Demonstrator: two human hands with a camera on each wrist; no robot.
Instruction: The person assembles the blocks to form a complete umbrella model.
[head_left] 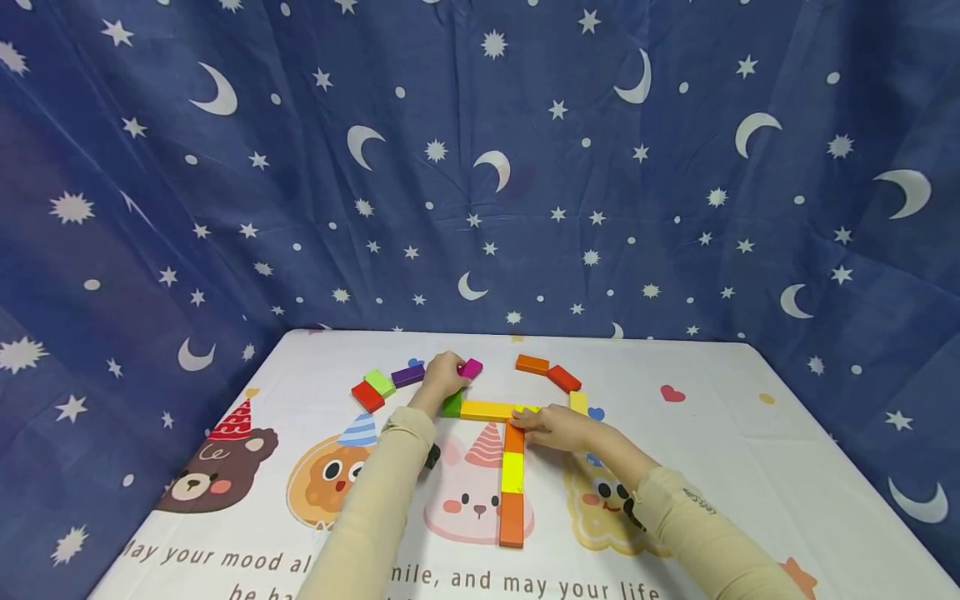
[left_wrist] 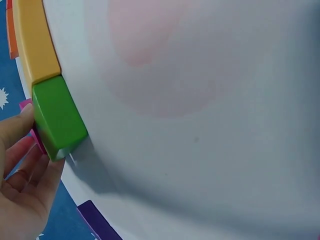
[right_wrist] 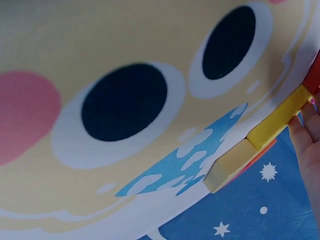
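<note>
- Laid on the white, cartoon-printed table [head_left: 720, 467]: a stem of orange and yellow rectangular blocks [head_left: 512, 472] meets a crossbar including a glossy green rectangular block [left_wrist: 60, 115] and a yellow rectangular block [right_wrist: 280, 117].
- The curve above looks partly done: a purple rectangular block [head_left: 408, 376] lies left, an orange rectangular block [head_left: 532, 364] right.
- Left hand [head_left: 442, 379]: its grip appears to pinch a magenta rectangular block [head_left: 472, 367] behind the green one.
- Right hand [head_left: 558, 427]: fingers extended, touching the yellow block, grasping nothing.
- Likely left: settling the magenta block and closing the gap before the orange one.
</note>
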